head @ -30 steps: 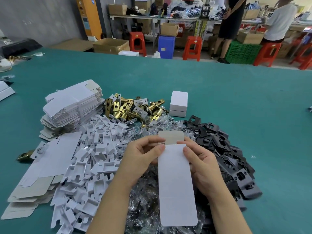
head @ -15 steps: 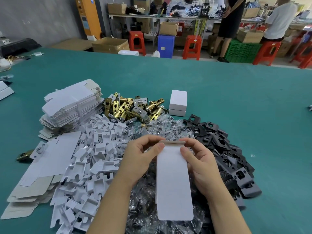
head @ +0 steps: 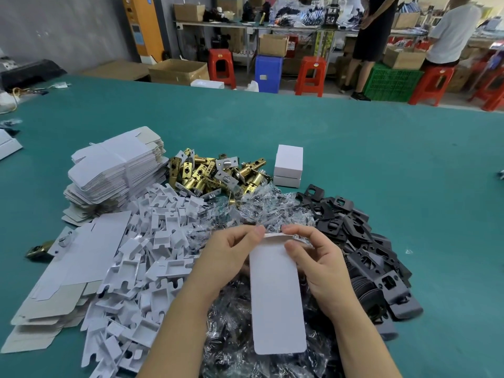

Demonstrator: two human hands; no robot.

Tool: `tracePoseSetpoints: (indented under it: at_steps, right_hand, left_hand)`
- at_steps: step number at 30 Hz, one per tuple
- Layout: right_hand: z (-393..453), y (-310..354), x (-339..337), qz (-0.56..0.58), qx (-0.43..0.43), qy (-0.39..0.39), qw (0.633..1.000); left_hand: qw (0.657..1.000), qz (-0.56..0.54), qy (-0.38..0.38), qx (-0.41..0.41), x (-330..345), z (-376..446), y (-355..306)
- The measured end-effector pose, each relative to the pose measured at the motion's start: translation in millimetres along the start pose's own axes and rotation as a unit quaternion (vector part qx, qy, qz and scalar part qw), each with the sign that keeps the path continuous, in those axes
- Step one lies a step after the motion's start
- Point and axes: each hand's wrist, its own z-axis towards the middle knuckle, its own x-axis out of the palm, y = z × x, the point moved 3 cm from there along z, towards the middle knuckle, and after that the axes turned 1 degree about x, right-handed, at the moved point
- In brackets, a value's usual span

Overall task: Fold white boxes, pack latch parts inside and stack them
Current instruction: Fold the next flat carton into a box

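Note:
A flat white box blank (head: pixel 276 301) is held upright between both hands above a heap of clear plastic bags (head: pixel 245 214). My left hand (head: pixel 229 255) pinches its top left corner, and my right hand (head: pixel 316 263) pinches the top right, its fingers curled over the folded top flap. Two folded white boxes (head: pixel 288 165) are stacked behind the heap. Brass latch parts (head: pixel 212 173) lie in a pile at centre left. Black strike plates (head: pixel 362 241) are piled on the right, white plastic inserts (head: pixel 152 241) on the left.
Stacks of flat box blanks (head: pixel 114 170) and more blanks (head: pixel 71 274) lie on the left of the green table (head: pixel 381 173). One loose latch (head: pixel 41 251) sits at the far left. Stools, crates and two people stand beyond the table's far edge.
The top flap of the blank, standing up a second ago, has been folded back and down. The blank has shifted slightly toward me.

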Motion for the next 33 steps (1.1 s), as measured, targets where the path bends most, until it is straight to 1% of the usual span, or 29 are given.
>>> tracePoseSetpoints:
  at_steps: [2,5,7,9,12,14,17,22,25,28,30,33]
  right_hand:
    - [0.5,0.3,-0.2,0.0,-0.003,-0.004,1.0]
    - [1.2,-1.7,0.1,0.011,0.004,-0.003,1.0]
    - [1.7,-4.7,-0.6,0.02,0.007,-0.008,1.0]
    - [1.8,-4.8,-1.2,0.057,0.006,-0.008,0.998]
    - [2.1,-5.8,-3.7,0.127,0.031,0.001,0.991]
    - [2.4,-4.5,-4.0,0.12,0.034,0.003,0.992]
    - [1.8,-1.5,-3.0,0.083,0.014,-0.001,0.996]
    - [1.1,-2.1,-0.6,0.079,0.008,-0.004,0.997]
    - [1.5,-2.5,2.2,0.09,0.029,0.025,0.995]
    - [-1.1,-3.9,6.6,0.095,0.076,0.099,0.988]
    - [-2.7,-3.7,7.5,0.074,0.08,0.118,0.987]
    - [-3.5,-3.2,7.5,0.07,0.082,0.125,0.986]
  left_hand:
    - [1.0,0.007,0.007,0.0,0.1,-0.7,0.0]
    - [1.0,0.024,-0.01,0.015,-2.8,-1.0,0.1]
    - [0.998,0.047,-0.006,0.028,-2.7,-1.6,-0.7]
    - [0.996,0.078,0.001,0.051,-1.3,-2.7,-2.0]
    - [0.99,0.11,0.001,0.087,1.7,-4.4,-4.6]
    - [0.989,0.111,-0.006,0.098,2.6,-5.5,-5.5]
    - [0.991,0.1,-0.012,0.093,2.8,-5.2,-5.1]
    - [0.991,0.094,-0.017,0.095,2.6,-4.3,-5.5]
    - [0.993,0.059,-0.042,0.096,1.0,-4.7,-6.3]
    - [0.994,0.0,-0.075,0.083,-3.3,-4.7,-7.6]
    - [0.995,-0.007,-0.066,0.079,-4.4,-4.9,-8.3]
    - [0.997,-0.015,-0.026,0.066,-3.6,-5.6,-8.9]
